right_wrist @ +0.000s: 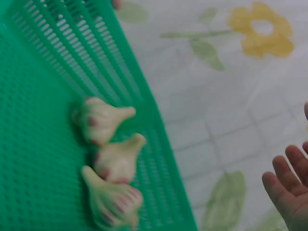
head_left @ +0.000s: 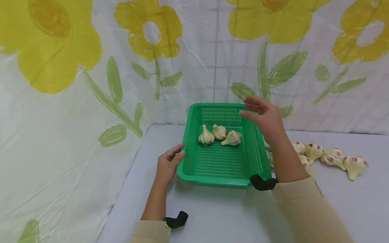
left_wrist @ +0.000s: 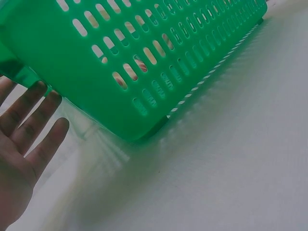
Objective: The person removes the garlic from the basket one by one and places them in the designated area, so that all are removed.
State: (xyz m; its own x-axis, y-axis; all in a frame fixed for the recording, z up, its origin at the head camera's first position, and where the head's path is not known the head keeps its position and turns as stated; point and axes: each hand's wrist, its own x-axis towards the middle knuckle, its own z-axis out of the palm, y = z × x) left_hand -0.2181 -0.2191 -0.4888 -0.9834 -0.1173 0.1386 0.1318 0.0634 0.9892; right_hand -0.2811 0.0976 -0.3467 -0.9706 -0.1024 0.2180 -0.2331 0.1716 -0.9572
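A green plastic basket (head_left: 219, 182) with slotted walls stands in front of me on the table. Inside are three garlic bulbs, grouped toward its far side: one with its stem up (head_left: 205, 135), a middle bulb (head_left: 219, 132) and a right bulb (head_left: 231, 138). My left hand (head_left: 168, 165) is at the basket's left rim, fingers extended; the left wrist view shows its fingertips (left_wrist: 58, 126) right by the green wall. Raised over the basket's right rim, my right hand (head_left: 265, 118) holds nothing, its fingers spread apart from the thumb.
Several more garlic bulbs (head_left: 332, 157) lie on the white table (head_left: 373, 207) right of the basket, some partly hidden behind my right forearm. A flower-printed curtain (head_left: 203, 60) hangs close behind the basket and along the left side.
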